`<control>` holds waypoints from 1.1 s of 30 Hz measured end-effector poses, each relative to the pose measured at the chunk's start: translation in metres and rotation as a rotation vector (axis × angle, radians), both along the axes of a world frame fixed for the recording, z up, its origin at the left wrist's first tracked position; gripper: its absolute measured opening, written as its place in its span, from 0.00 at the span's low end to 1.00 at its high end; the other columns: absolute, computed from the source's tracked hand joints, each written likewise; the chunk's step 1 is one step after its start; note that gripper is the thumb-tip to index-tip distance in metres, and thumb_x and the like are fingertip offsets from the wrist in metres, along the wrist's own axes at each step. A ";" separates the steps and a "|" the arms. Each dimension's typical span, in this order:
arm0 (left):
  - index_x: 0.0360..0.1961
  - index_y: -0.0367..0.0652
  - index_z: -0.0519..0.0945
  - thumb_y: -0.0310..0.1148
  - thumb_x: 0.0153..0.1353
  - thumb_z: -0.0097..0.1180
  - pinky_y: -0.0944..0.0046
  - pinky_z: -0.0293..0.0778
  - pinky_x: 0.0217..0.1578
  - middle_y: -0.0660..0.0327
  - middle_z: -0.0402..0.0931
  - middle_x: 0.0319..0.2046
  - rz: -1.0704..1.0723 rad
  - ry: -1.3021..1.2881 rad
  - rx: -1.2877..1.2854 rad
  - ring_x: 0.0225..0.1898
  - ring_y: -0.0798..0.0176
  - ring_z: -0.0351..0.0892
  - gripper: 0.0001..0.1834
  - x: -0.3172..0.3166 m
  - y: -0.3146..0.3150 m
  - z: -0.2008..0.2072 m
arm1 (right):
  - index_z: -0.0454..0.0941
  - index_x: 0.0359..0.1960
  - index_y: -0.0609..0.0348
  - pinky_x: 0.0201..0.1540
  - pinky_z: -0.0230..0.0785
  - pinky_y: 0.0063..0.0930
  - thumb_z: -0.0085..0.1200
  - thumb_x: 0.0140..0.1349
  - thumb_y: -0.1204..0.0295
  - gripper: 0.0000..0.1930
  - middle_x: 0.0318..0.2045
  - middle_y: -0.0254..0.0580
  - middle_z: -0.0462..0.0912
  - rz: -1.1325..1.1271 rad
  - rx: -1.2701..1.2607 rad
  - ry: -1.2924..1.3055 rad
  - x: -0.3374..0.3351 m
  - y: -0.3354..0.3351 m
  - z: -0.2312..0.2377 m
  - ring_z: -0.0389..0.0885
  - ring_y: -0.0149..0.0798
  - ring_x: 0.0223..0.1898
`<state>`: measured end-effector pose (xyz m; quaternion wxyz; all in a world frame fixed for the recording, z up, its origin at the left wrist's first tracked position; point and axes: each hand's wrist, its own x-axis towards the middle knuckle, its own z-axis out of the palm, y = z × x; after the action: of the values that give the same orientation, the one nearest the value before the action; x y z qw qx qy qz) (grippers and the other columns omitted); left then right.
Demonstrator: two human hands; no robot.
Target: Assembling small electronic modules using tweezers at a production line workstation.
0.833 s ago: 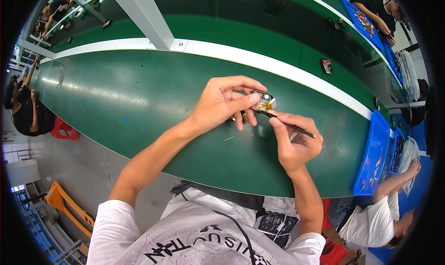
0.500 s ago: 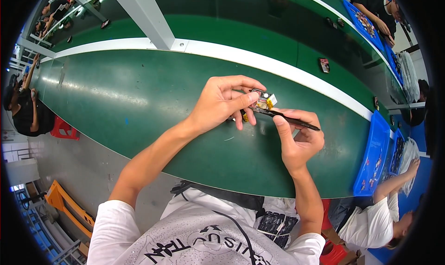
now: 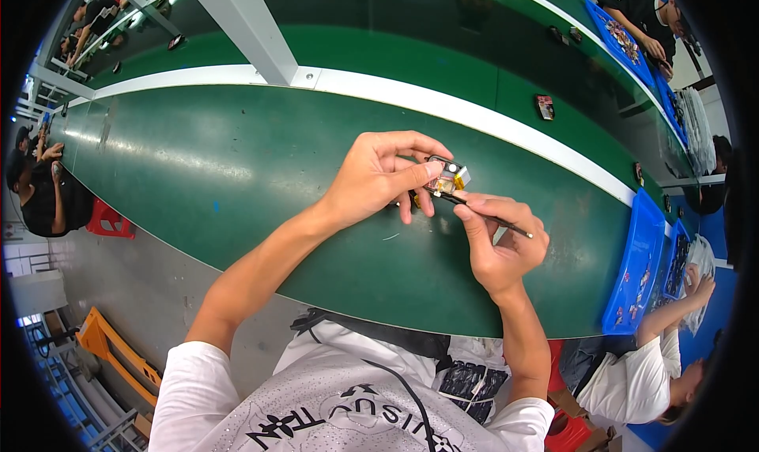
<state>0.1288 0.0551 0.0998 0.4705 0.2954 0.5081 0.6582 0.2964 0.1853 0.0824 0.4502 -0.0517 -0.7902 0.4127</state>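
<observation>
Above the green table, my left hand [image 3: 378, 174] pinches a small electronic device [image 3: 441, 182] with a black casing between thumb and fingers. An exposed circuit board shows inside it, and a silver-white piece with yellow tape [image 3: 462, 178] sticks out at its right side. My right hand [image 3: 510, 242] is closed on slim black tweezers [image 3: 500, 222]. Their tip reaches the lower right edge of the device, while the back end points right and down. Fingers of my left hand hide part of the casing. Whether the tip grips anything is too small to tell.
Beyond the white rail [image 3: 443, 104], a green belt carries several small devices, one of them red and black [image 3: 545, 107]. A blue tray [image 3: 634, 270] with small parts stands at the table's right end. A grey post [image 3: 245, 29] rises ahead. Co-workers sit at both sides.
The tweezers have turned, so their back end sits lower and looks narrower. My right hand has shifted slightly down. The device tilts a bit differently. Items on the belt have moved left.
</observation>
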 end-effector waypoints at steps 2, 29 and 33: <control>0.52 0.27 0.79 0.26 0.69 0.58 0.72 0.78 0.18 0.49 0.83 0.40 -0.003 0.019 -0.006 0.27 0.64 0.86 0.15 0.001 0.001 -0.001 | 0.83 0.32 0.62 0.16 0.58 0.15 0.72 0.52 0.83 0.09 0.31 0.45 0.91 0.000 0.035 0.006 -0.001 -0.001 0.001 0.71 0.21 0.13; 0.47 0.28 0.80 0.22 0.67 0.58 0.74 0.67 0.15 0.56 0.83 0.30 0.161 0.212 -0.145 0.19 0.74 0.76 0.09 0.019 0.005 -0.003 | 0.85 0.31 0.58 0.18 0.60 0.19 0.73 0.50 0.82 0.09 0.28 0.38 0.90 -0.026 0.166 -0.030 -0.002 -0.004 0.001 0.79 0.26 0.16; 0.46 0.28 0.80 0.21 0.66 0.59 0.74 0.67 0.14 0.56 0.83 0.29 0.207 0.252 -0.154 0.18 0.74 0.75 0.09 0.021 0.007 -0.007 | 0.85 0.32 0.57 0.18 0.60 0.20 0.72 0.51 0.81 0.09 0.29 0.36 0.90 -0.003 0.145 -0.026 -0.004 -0.005 -0.001 0.77 0.26 0.16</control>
<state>0.1497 0.0624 0.0924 0.3542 0.2847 0.6395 0.6200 0.2925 0.1805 0.0819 0.4429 -0.0255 -0.8236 0.3532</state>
